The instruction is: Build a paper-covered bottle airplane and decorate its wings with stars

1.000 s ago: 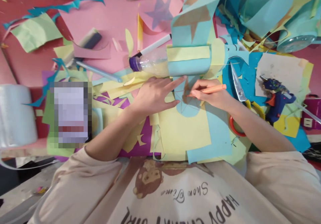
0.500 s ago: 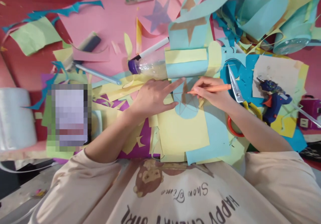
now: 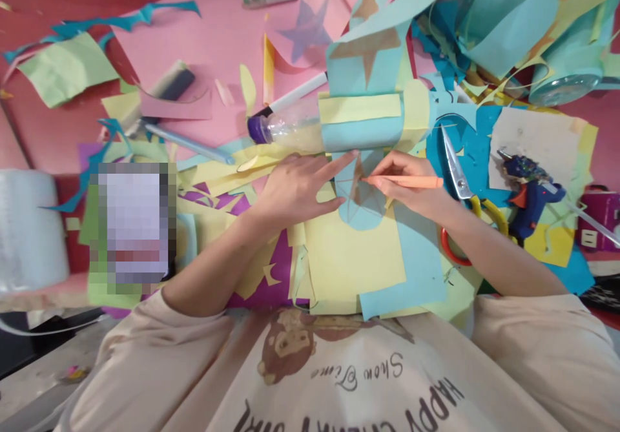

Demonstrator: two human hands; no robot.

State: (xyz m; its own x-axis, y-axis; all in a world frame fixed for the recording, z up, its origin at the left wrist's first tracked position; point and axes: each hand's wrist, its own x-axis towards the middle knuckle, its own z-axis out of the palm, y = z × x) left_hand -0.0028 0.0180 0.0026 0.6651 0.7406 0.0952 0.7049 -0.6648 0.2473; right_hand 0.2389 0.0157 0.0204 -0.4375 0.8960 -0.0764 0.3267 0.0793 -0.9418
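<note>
An orange marker (image 3: 411,181) is pinched in my right hand (image 3: 407,186), its tip on a light-blue paper piece (image 3: 361,216) with a rounded end. On that piece is an outlined star, partly coloured brown. My left hand (image 3: 300,186) lies with fingers spread, index fingertip and thumb at the left side of the blue piece. Beneath it is a pale yellow sheet (image 3: 356,261). Just beyond my hands lies a clear plastic bottle (image 3: 293,130) with a purple cap, wrapped partly in blue and yellow paper.
Scissors (image 3: 455,167) with red and yellow handles lie by my right forearm, and a blue glue gun (image 3: 533,206) is farther right. A blurred-out phone-like object (image 3: 135,219) and a white roll (image 3: 31,232) are at left. Pens and paper scraps cover the pink paper (image 3: 217,38).
The orange marker has tilted closer to level, its back end dropping slightly toward me. A little more brown shows inside the star. My left hand stays in place.
</note>
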